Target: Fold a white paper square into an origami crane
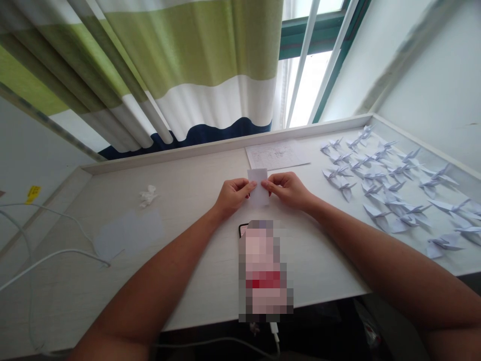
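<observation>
A small white piece of paper is held up between my two hands above the table. My left hand pinches its left edge, thumb on the near face. On the opposite edge, my right hand grips it the same way. The fingers behind the paper are partly hidden. Many folded white paper cranes lie spread over the table's right side, beyond my right forearm. Just past my hands is a printed sheet.
A phone, mostly blurred out, lies near the front edge with a white charging cable. To the left are crumpled tissue, flat white paper and loose cables. A raised rim borders the table beneath a curtain.
</observation>
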{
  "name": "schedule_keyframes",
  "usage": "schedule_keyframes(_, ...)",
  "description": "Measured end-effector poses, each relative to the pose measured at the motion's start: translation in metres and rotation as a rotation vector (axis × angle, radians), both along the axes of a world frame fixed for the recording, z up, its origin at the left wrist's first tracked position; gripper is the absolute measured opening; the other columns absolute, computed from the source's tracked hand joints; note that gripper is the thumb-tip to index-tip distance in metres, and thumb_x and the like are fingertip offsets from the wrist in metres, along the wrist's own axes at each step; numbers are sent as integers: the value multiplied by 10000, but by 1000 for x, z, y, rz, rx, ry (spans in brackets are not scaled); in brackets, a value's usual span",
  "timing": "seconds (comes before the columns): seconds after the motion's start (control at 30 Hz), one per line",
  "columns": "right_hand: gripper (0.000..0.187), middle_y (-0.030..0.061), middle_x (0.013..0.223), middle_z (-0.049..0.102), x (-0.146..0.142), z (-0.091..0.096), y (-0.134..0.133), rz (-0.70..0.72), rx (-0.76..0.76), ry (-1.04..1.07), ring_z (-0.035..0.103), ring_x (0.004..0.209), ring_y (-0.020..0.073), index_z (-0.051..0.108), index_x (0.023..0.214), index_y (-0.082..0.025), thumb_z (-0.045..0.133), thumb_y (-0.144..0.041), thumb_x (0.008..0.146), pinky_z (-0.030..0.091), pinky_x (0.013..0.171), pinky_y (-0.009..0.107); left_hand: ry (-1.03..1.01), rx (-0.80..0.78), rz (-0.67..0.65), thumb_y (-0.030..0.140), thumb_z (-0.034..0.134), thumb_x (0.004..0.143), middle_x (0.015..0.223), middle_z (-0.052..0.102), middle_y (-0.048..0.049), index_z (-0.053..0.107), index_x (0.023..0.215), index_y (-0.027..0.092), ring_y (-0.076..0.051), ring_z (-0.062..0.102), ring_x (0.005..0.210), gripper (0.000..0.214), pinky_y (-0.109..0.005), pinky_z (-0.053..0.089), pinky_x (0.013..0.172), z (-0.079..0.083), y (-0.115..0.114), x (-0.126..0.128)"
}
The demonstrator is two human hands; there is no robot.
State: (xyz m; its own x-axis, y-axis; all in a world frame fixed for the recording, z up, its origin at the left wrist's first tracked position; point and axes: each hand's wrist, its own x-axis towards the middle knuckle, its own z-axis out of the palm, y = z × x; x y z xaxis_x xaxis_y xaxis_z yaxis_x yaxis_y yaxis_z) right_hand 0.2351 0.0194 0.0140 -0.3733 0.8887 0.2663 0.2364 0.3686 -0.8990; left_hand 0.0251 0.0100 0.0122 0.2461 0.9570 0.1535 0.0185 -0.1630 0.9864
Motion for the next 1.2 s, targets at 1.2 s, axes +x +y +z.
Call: schedule_keyframes(1.2, 363, 61, 884, 801, -1, -9, 2, -12, -353, 439, 743, 803, 216, 777, 1074, -185, 828, -426, 807, 624, 778, 395, -186, -168, 36, 485, 930, 725, 695, 749, -19, 693, 1059, 150, -177, 708, 600, 529, -287, 584, 591, -9, 8, -2)
